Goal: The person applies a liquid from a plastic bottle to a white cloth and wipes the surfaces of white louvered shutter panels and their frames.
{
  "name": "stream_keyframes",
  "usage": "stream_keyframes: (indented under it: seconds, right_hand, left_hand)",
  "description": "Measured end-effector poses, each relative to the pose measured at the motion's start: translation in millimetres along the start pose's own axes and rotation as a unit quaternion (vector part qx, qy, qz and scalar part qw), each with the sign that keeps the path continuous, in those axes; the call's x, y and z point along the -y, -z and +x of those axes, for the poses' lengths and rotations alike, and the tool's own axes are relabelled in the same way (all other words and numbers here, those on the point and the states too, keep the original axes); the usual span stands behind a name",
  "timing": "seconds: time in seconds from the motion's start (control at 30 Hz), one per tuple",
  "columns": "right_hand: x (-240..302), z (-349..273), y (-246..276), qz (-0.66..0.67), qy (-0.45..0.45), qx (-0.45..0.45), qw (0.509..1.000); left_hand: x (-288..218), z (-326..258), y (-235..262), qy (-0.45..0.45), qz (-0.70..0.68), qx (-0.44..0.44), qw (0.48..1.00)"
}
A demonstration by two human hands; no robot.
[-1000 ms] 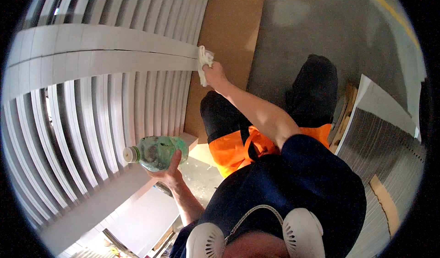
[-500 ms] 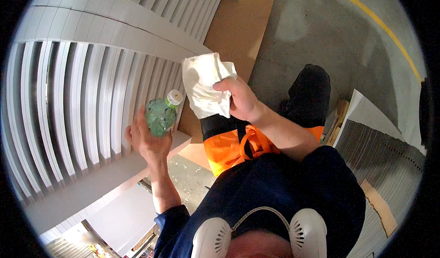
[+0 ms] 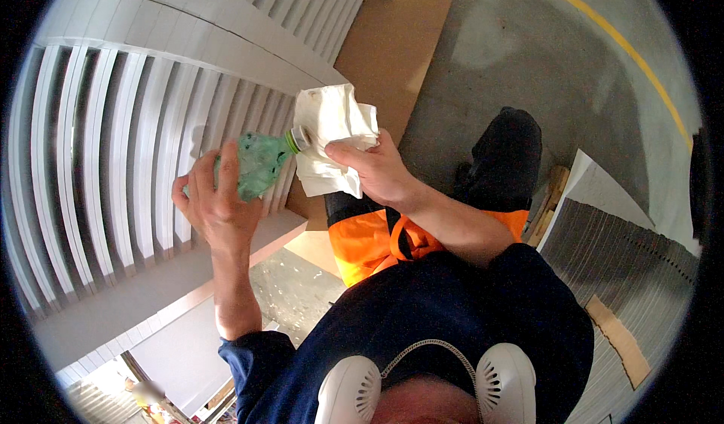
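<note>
My left hand [image 3: 219, 194] is wrapped round a crumpled green plastic bottle [image 3: 260, 164]. The bottle is tipped on its side, its neck pointing right. Its white-topped mouth meets the left part of a folded white cloth [image 3: 328, 119]. With thumb on top, my right hand [image 3: 377, 169] grips the cloth by its right edge. Part of the right hand's fingers is hidden under the cloth. Just behind the bottle stands a stack of white slatted panels [image 3: 162, 137].
A brown board [image 3: 400, 55] lies on the grey floor [image 3: 513, 62] beyond the panels. To my right stands a stack of dark-edged sheets [image 3: 611, 251] with a torn cardboard strip [image 3: 618, 341] on it. A yellow line [image 3: 611, 32] curves across the floor at the far right.
The bottle has tipped from near upright to sideways, its mouth now against the cloth. My left hand has shifted left and turned; my right hand has moved slightly left.
</note>
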State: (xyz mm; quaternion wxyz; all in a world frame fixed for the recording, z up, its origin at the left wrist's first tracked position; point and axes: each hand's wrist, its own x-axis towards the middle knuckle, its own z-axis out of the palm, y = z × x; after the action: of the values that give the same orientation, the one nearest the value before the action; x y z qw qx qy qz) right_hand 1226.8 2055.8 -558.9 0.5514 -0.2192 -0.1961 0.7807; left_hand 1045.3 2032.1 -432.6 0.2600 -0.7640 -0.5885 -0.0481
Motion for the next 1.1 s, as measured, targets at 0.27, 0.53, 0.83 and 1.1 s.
stream_keyframes:
  seconds: [0.27, 0.53, 0.83, 1.1]
  right_hand:
    - [8, -2, -6, 0.025, -0.012, -0.003, 1.000]
    - [5, -5, -4, 0.033, -0.019, -0.014, 0.999]
    - [-1, -7, -10, -0.017, 0.011, -0.039, 0.999]
    - [19, -3, -12, -0.048, 0.014, -0.010, 0.999]
  left_hand:
    - [6, 14, 9, -0.069, 0.051, -0.026, 0.996]
    - [3, 18, 14, -0.080, 0.050, -0.007, 0.996]
    - [8, 27, 16, -0.090, 0.004, 0.007, 0.996]
    - [14, 16, -13, -0.040, -0.057, 0.027, 0.997]
